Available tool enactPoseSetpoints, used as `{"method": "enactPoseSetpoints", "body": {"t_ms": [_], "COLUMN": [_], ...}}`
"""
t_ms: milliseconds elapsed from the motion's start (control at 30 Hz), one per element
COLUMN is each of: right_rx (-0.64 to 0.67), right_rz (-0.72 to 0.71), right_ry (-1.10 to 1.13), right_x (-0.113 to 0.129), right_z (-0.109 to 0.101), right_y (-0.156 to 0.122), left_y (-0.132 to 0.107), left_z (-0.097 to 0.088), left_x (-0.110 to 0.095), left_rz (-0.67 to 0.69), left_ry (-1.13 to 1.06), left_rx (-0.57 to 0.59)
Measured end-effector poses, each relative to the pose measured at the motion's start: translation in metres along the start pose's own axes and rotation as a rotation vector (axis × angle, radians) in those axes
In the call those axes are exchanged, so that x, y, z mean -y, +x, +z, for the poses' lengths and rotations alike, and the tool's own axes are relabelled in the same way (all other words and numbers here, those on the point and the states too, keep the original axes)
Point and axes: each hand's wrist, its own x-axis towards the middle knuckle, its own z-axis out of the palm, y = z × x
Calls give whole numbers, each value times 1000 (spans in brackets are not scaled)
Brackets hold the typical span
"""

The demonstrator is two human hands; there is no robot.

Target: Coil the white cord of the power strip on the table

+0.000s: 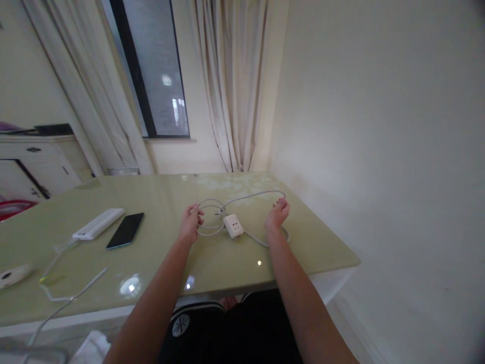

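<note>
A small white socket adapter (234, 225) lies on the pale green glass table (159, 202) between my hands. Its white cable (254, 194) runs out in loops to both sides. My left hand (191, 221) is closed on the coiled loops at the left of the adapter. My right hand (277, 214) pinches the far right bend of the cable, fingers curled around it. Both forearms reach forward from the near table edge.
A white power strip (98, 223) and a dark phone (126, 230) lie to the left. Another white cable (64, 298) and a white device (13, 275) sit at the near left. Wall on the right, curtains (231, 86) and window behind, white cabinet (36, 164) far left.
</note>
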Motion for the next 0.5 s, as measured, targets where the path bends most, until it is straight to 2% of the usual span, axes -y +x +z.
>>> {"method": "enactPoseSetpoints", "body": {"t_ms": [167, 233, 333, 433, 500], "right_rx": [-16, -4, 51, 114, 169], "right_rz": [173, 228, 278, 296, 308], "right_ry": [100, 116, 110, 87, 54], "right_x": [5, 6, 7, 6, 6], "right_z": [1, 2, 3, 4, 6], "right_y": [-2, -3, -6, -11, -15], "left_y": [-1, -2, -4, -6, -9], "left_z": [-4, -4, -2, -1, 0], "left_x": [9, 12, 14, 18, 23], "left_rz": [48, 107, 314, 550, 613], "left_ry": [85, 122, 266, 482, 626], "left_rx": [3, 23, 73, 178, 255]}}
